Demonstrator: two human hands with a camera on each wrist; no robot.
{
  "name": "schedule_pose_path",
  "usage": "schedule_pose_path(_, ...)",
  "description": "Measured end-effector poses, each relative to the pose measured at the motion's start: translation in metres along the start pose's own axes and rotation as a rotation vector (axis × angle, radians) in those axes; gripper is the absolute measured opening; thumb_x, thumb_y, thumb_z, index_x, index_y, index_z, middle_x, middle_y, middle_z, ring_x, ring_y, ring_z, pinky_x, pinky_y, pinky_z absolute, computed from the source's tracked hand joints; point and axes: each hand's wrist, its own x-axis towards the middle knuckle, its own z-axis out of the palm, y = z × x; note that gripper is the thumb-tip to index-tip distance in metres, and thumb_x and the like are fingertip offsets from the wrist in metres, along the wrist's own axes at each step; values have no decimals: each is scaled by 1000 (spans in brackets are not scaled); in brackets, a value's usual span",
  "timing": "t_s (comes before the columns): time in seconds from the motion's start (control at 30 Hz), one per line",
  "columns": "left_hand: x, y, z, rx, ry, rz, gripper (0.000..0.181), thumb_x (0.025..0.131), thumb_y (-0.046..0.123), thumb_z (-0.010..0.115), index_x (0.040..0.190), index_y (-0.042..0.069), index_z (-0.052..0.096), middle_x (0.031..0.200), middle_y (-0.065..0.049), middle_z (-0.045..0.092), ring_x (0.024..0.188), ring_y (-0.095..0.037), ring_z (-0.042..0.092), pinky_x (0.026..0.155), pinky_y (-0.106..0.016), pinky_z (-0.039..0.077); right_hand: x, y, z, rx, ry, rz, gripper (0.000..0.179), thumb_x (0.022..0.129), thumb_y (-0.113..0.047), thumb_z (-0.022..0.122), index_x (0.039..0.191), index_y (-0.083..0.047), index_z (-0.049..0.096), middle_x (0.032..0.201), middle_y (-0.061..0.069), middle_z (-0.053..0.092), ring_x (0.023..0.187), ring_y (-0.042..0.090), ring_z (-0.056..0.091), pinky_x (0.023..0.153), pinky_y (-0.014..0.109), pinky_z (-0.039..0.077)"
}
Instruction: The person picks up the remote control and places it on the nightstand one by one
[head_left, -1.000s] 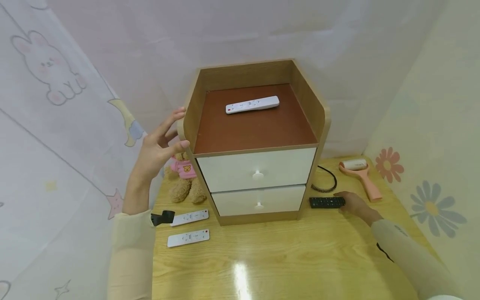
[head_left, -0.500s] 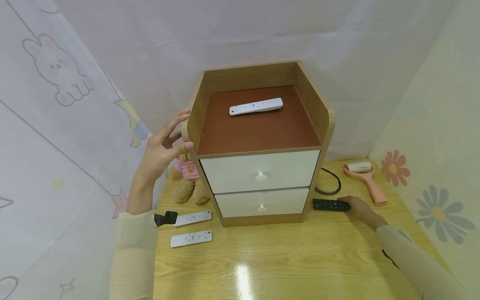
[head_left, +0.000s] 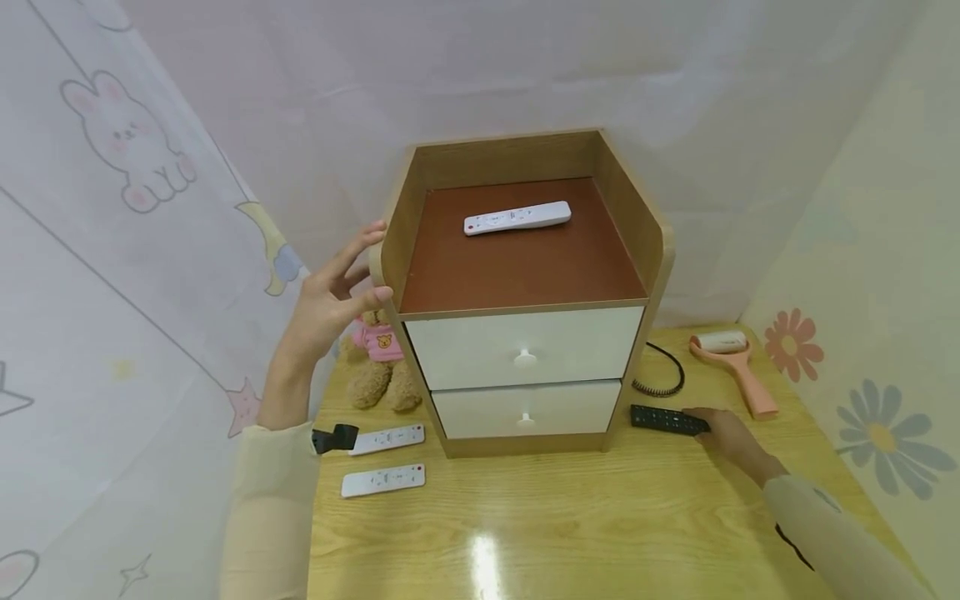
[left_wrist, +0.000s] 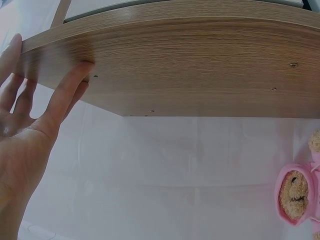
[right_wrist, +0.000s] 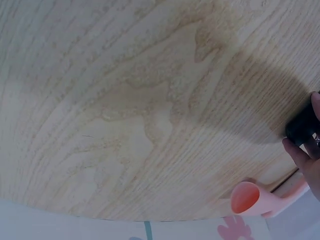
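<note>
A wood-grain counter carries everything. Against its far edge stands one cabinet, an open tray on top, two white drawers below, each with one knob. It looks stiff and fairly heavy, best steadied by its side walls. The left hand rests against the front of its left wall, fingers spread wide, thumb apart on the front edge.

One teddy bear in pink sits beside the cabinet, near the counter's left edge. One lint roller, with a pinkish-orange handle, lies by the far right corner.

There are four remotes: three white, one black. One white remote lies in the cabinet's tray; two, an upper one and a lower one, lie near the counter's left edge. The black remote is right of the cabinet's front corner; the right hand pinches its right end. Whether it is lifted cannot be told. It should be light, rigid and smooth, easily taken across its narrow sides. Behind it lies one coiled black cord.
</note>
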Motion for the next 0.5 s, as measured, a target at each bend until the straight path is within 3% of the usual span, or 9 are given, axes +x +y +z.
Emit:
schedule_pose_path(0.1,0,-1,0,-11,0,6,64,84,-19,61,143,-2,42,154,-12,32,132,-28,42,95,-26,49,-4,-2,-1,13,13,15,53,77,6,74,127,9,56,118,34,58,87,40,65,74,53,54)
schedule_pose_path(0.3,1,-2,1,7,1,36,63,83,-18,62,141,-3,42,153,-14,33,138,-29,35,106,-34,40,-8,-6,-9,43,28,31,54,79,4,73,130,10,53,119,37,56,72,28,66,68,50,55)
schedule_pose_path(0.5,-1,-2,0,-4,2,33,63,83,-19,61,142,-3,43,153,-14,33,137,-29,37,104,-32,42,-2,-12,-31,-12,135,-52,53,77,7,74,126,10,55,116,35,59,67,24,62,64,43,52)
